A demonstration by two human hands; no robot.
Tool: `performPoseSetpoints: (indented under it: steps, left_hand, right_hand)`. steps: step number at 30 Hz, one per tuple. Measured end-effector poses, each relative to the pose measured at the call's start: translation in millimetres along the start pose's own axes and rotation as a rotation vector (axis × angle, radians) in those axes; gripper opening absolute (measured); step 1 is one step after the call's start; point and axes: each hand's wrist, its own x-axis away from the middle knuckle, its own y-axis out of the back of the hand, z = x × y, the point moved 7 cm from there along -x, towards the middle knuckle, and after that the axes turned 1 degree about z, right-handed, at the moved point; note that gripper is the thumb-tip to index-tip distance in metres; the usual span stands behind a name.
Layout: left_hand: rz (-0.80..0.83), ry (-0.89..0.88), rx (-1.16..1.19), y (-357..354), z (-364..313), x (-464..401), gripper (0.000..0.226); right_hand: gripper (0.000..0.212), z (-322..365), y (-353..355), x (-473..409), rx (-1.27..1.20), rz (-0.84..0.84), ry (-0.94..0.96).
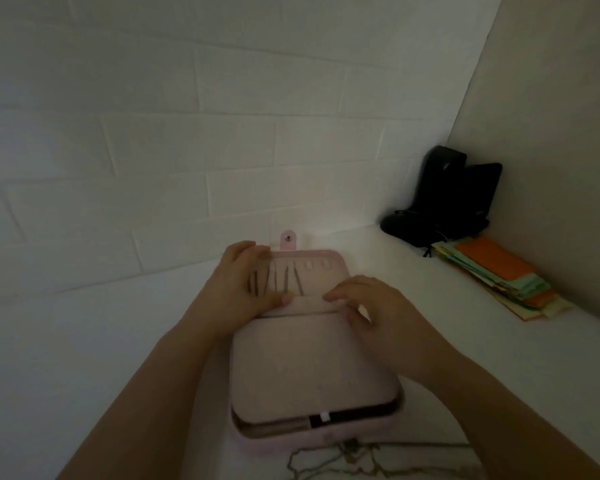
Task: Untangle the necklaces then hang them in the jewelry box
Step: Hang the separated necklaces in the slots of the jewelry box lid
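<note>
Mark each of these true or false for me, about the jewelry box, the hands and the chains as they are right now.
1. The pink jewelry box is open, lid upright. True.
2. Chains already hang inside the lid. True.
3. Every necklace is in the box. False: a tangled chain lies on the table in front of the box.
4. The right hand rests on the paper stack. False: it is at the lid's pocket edge, as is the left hand.
5. A black bag sits in the far right corner. True.
</note>
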Motion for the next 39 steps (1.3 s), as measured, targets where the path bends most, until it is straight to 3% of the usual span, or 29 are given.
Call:
performPoseSetpoints:
  steps: [4, 7, 11, 14, 19, 25, 29, 31, 35, 39]
  left_hand:
    - [0.069, 0.057, -0.074, -1, 1, 6, 0.063]
    - [0.022, 0.048, -0.123, 9, -15, 14, 0.047]
    - [-0.088, -0.107, -0.064, 31, -64, 42, 0.027]
    - [-0.115, -0.278, -0.02, 36, -107, 87, 0.015]
    - [0.039, -0.365, 0.069, 6, -128, 149, 0.02]
    - [0.171, -0.388, 0.02, -32, -126, 172, 0.028]
    - [0.194, -0.418, -0.056, -52, -132, 178, 0.043]
    - [0.196, -0.444, -0.068, -62, -136, 179, 0.043]
    - [0.227, -0.467, -0.088, -74, -137, 181, 0.025]
    - [0.351, -0.344, 0.077, -68, -150, 185, 0.018]
  right_hand:
    - [0.021, -3, 27, 39, 0.005, -0.012, -0.057]
    - [0.022, -12, 42, 76, -0.016, -0.039, -0.125]
    - [0.012, -22, 40, 120, -0.059, 0.033, -0.262]
    - [0.011, -20, 27, 138, 0.042, 0.111, -0.252]
    - [0.027, -4, 14, 146, 0.121, 0.096, -0.257]
    - [0.023, 10, 2, 149, 0.262, 0.051, -0.225]
    - [0.027, 16, -7, 157, 0.381, 0.142, -0.165]
    - [0.023, 17, -7, 163, 0.255, 0.137, -0.163]
    - [0.019, 11, 8, 174, -0.445, 0.051, -0.319]
    - [0.016, 19, 19, 177, -0.896, 0.042, -0.328]
